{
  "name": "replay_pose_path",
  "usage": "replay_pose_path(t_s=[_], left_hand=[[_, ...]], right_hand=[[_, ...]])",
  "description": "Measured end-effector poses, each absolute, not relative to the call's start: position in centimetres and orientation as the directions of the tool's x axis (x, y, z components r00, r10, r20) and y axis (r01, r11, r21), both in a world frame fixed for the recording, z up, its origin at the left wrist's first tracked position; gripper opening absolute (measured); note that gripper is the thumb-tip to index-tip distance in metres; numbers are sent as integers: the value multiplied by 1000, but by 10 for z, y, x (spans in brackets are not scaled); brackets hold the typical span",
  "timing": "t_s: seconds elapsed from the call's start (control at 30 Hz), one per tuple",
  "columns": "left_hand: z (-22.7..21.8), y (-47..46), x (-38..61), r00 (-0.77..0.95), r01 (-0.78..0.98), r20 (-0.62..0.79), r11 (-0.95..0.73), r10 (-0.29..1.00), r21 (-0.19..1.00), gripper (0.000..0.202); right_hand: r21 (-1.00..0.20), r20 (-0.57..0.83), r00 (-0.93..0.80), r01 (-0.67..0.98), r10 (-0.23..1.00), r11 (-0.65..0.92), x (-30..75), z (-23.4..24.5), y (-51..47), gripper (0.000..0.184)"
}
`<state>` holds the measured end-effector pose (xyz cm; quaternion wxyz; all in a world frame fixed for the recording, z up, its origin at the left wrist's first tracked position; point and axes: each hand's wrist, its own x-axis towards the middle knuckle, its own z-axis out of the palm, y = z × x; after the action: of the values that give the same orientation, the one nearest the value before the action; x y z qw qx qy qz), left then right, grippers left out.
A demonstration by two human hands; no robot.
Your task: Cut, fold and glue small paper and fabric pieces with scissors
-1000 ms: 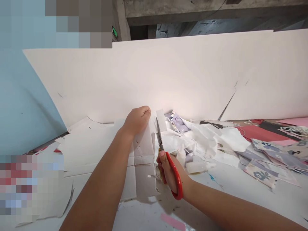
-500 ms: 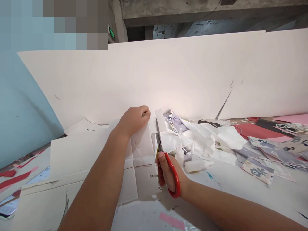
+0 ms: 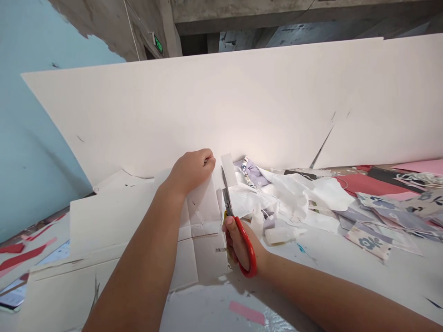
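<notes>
Scissors point(image 3: 225, 198) with red handles sit in the right hand point(image 3: 244, 249), fingers point(image 3: 230, 225) wrapped round the loops, blades close together, tips up beside the folded white card point(image 3: 204, 235). Left hand point(image 3: 192, 173) on the card's top edge, fingers point(image 3: 207, 159) curled together, pressing, no clear pinch.

Versus the earlier frame: view tipped up and left, more blue wall point(image 3: 38, 138) showing at top left; hands and blades barely shifted relative to the card.

Hard to see: lower blade mostly behind the right fingers, so blade-to-card contact is unclear. Phone point(image 3: 12, 295) cut off at lower left, beside red paper strips point(image 3: 20, 253).

Tall white board point(image 3: 207, 106) blocks forward. White fabric point(image 3: 311, 198) and glue bottles point(image 3: 273, 230) just right of the right hand, printed cloth scraps point(image 3: 368, 242) beyond. Open surface point(image 3: 346, 281) below the right forearm.
</notes>
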<state>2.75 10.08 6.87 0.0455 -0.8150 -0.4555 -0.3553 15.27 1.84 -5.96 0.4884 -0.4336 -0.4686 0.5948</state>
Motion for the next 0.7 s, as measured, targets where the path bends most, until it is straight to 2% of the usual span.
replay_pose_path(t_s=[0.13, 0.3, 0.5, 0.7], left_hand=[[68, 105, 25, 337, 798, 592, -555, 732, 232, 21], [67, 109, 23, 336, 806, 577, -544, 744, 233, 22], [67, 108, 23, 347, 793, 581, -561, 736, 237, 24], [67, 107, 22, 360, 779, 556, -569, 749, 262, 21]], right_hand=[[-941, -93, -272, -292, 958, -174, 156, -58, 22, 45], [-934, -140, -291, -278, 946, -223, 158, -52, 25, 48], [-977, -91, -222, -170, 971, -131, 158, -44, 24, 46], [-988, 1, -167, 154, 986, 27, 164, -47, 29, 50]])
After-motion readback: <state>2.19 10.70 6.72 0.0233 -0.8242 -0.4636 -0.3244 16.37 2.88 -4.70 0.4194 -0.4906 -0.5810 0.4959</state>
